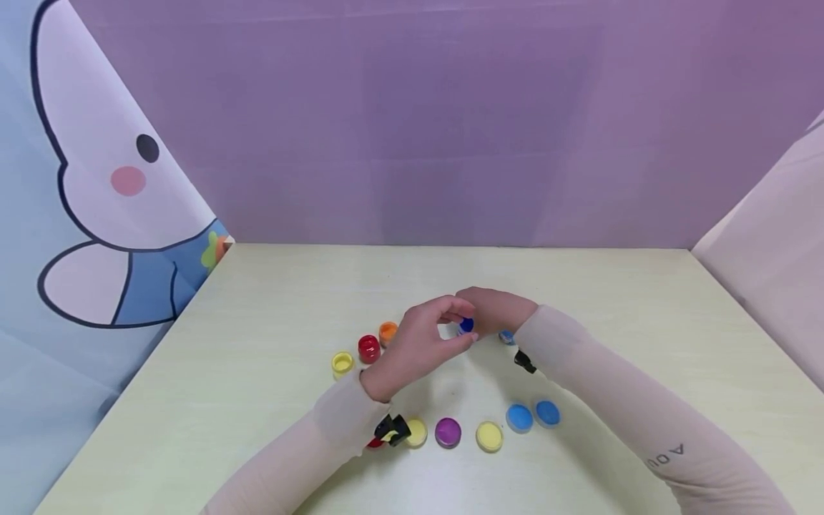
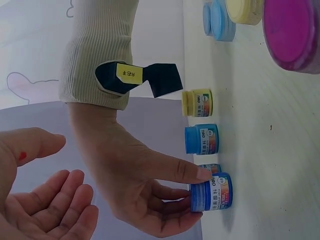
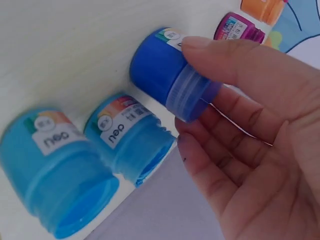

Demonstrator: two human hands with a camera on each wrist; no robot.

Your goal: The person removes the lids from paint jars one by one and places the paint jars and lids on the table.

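My right hand (image 1: 476,315) pinches a dark blue paint jar (image 1: 466,325) that stands on the table, near its middle. In the right wrist view the jar (image 3: 167,75) has no lid, with my thumb on its side and my fingers under its threaded neck. The left wrist view shows my right hand (image 2: 192,195) on the same jar (image 2: 215,192). Just left of the jar, my left hand (image 1: 450,323) hovers with relaxed, loosely curved fingers (image 2: 60,205) and holds nothing.
Open yellow (image 1: 342,363), red (image 1: 369,348) and orange (image 1: 388,332) jars stand left of my hands, and a light blue jar (image 1: 506,336) right. Loose lids lie nearer me: yellow (image 1: 489,435), purple (image 1: 448,432), blue (image 1: 518,418). Fabric walls surround the table (image 1: 644,322).
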